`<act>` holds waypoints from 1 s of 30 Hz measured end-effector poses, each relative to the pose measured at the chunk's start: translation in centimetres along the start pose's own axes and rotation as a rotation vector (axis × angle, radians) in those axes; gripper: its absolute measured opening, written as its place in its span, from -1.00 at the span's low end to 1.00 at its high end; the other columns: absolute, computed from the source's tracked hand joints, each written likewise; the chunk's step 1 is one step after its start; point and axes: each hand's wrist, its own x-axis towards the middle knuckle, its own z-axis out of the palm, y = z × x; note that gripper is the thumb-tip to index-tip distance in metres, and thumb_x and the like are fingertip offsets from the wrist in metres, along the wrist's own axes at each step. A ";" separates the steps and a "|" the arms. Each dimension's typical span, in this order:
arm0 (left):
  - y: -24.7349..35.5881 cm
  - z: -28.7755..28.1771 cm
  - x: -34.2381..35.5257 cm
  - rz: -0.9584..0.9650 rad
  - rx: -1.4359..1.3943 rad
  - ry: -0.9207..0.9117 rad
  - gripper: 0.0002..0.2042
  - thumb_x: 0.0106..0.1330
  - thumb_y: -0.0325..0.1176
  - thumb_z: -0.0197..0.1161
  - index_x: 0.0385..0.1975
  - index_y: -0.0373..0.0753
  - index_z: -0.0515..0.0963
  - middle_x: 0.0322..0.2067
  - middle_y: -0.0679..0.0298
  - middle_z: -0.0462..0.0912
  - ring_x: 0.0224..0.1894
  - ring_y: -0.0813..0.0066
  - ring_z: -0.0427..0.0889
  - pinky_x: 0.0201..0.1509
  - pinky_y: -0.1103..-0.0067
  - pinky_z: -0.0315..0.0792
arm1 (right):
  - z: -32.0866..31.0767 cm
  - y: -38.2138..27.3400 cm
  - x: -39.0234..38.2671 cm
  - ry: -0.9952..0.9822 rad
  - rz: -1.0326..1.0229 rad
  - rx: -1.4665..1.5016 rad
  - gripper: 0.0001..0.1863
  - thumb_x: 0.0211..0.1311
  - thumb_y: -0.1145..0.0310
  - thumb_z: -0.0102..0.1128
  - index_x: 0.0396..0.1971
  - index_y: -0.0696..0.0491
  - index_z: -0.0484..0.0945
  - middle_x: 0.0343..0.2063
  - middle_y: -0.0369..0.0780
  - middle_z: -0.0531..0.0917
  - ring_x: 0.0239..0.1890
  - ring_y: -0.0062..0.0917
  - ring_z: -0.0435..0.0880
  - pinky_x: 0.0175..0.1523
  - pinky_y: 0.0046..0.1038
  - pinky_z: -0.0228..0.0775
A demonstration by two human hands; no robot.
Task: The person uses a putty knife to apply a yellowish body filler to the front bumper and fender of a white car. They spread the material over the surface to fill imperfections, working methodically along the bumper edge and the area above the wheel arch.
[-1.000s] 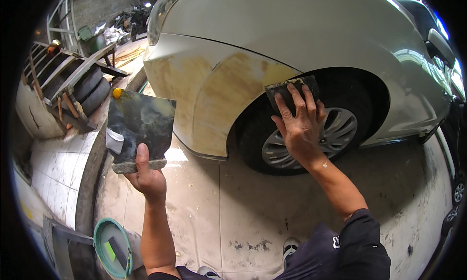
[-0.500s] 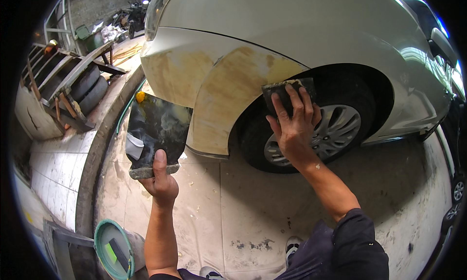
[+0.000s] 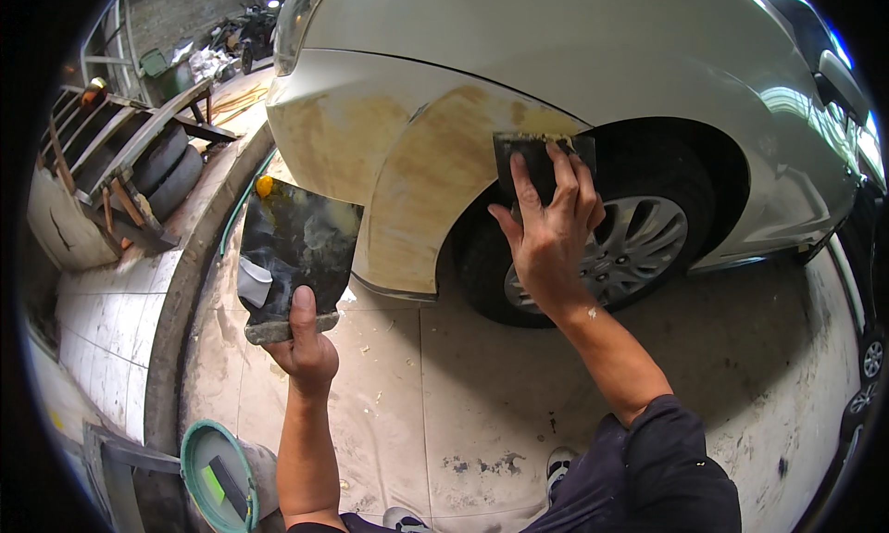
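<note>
My left hand [image 3: 304,352] grips a black putty board [image 3: 310,241] by its grey lower edge, thumb on top. On the board sit a yellow-orange dab [image 3: 265,186] at the upper left corner, a small white curved piece [image 3: 253,281] and pale smears. With fingers spread on its face, my right hand [image 3: 554,246] holds a dark flat putty spreader [image 3: 508,163], yellowish putty along its upper edge. That edge is at the rim of the wheel arch, just under a yellow patch [image 3: 544,120]. The car's pale fender [image 3: 435,167] has yellow-brown patches left of it.
Behind the spreader is the car's wheel [image 3: 639,246]. A green-rimmed bucket [image 3: 190,473] with a dark block and a green one stands at lower left. Metal frames and old tyres [image 3: 171,176] lie on a raised tiled ledge [image 3: 106,325] to the left.
My right hand and the spreader have moved up a little toward the arch edge, and the spreader's face shows more fully. The left hand and board have barely moved.
</note>
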 end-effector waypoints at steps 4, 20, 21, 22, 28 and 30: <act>-0.3 -0.6 0.0 0.024 0.071 -0.018 -0.59 0.25 -0.54 0.12 0.11 -0.41 0.28 0.01 0.14 0.46 0.00 0.40 0.49 0.11 0.49 0.39 | -0.1 -0.8 1.4 0.010 0.044 -0.015 -0.30 -0.19 0.29 0.47 0.10 -0.06 0.46 0.17 -0.09 0.27 0.16 -0.15 0.22 0.14 -0.16 0.05; 1.1 -2.4 0.4 0.097 0.060 0.004 -0.63 0.28 -0.53 0.11 0.08 -0.42 0.29 0.03 0.12 0.45 -0.01 0.44 0.50 0.08 0.54 0.42 | -0.6 -1.3 1.0 0.014 0.075 -0.010 -0.37 -0.05 0.19 0.38 0.11 -0.02 0.45 0.16 -0.03 0.25 0.18 -0.09 0.20 0.14 -0.09 0.03; 1.1 -2.6 0.4 0.104 0.088 0.006 -0.63 0.28 -0.53 0.11 0.09 -0.42 0.29 0.03 0.12 0.45 -0.02 0.44 0.50 0.07 0.54 0.42 | -0.3 -1.6 1.2 0.022 0.079 -0.009 -0.37 -0.05 0.19 0.37 0.11 -0.03 0.45 0.17 -0.03 0.24 0.18 -0.09 0.19 0.14 -0.09 0.04; 1.3 -2.8 0.4 0.102 0.093 -0.005 -0.63 0.28 -0.53 0.11 0.09 -0.42 0.29 0.04 0.12 0.45 -0.02 0.44 0.50 0.07 0.54 0.42 | 0.1 -1.9 1.4 0.030 0.083 -0.007 -0.37 -0.04 0.19 0.37 0.11 -0.03 0.45 0.17 -0.03 0.24 0.18 -0.09 0.18 0.14 -0.09 0.04; 1.3 -3.6 0.4 0.104 0.099 -0.024 -0.62 0.27 -0.55 0.10 0.09 -0.42 0.31 0.02 0.13 0.46 -0.03 0.44 0.51 0.06 0.53 0.43 | 1.9 -1.8 1.0 0.056 0.106 -0.042 -0.34 -0.06 0.22 0.39 0.13 -0.05 0.43 0.19 -0.03 0.22 0.19 -0.09 0.18 0.15 -0.09 0.04; 1.2 -4.5 0.5 0.104 0.113 0.006 -0.62 0.27 -0.55 0.10 0.09 -0.42 0.32 0.01 0.13 0.48 -0.04 0.44 0.52 0.05 0.52 0.44 | 1.7 -2.1 0.2 0.024 0.103 -0.028 -0.37 -0.04 0.26 0.38 0.13 -0.06 0.45 0.18 -0.04 0.22 0.18 -0.10 0.18 0.19 -0.11 0.02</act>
